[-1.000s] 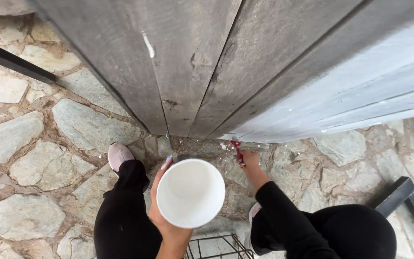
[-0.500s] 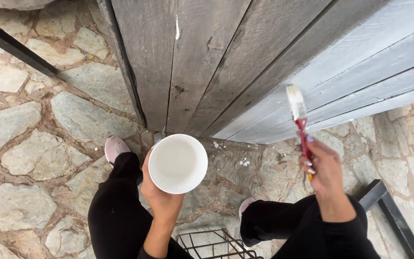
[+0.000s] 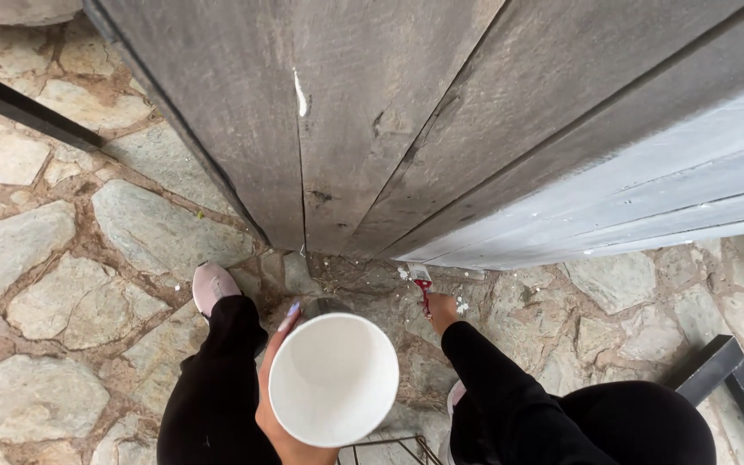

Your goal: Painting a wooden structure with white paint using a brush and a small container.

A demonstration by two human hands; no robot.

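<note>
My left hand [image 3: 275, 387] grips a white cup of white paint [image 3: 333, 379] from its left side, low in the middle of the view. My right hand [image 3: 441, 308], in a black sleeve, reaches down to the foot of a wooden plank door [image 3: 372, 129] and holds a red-handled paintbrush [image 3: 422, 281]. The brush's white bristles touch the bottom edge of the door, where bare grey wood meets the white-painted planks [image 3: 647, 198] on the right.
Flagstone paving [image 3: 62, 293] lies all around, with white paint spots by the brush. My legs in black trousers and a pink shoe [image 3: 213, 282] stand on it. A black metal bar [image 3: 19, 108] crosses the upper left, a dark metal frame [image 3: 725, 379] sits lower right, and a wire rack [image 3: 385, 449] shows at the bottom.
My right hand has dropped from a raised position at the right, brush pointing up, down to the foot of the door. The cup has stayed about in place.
</note>
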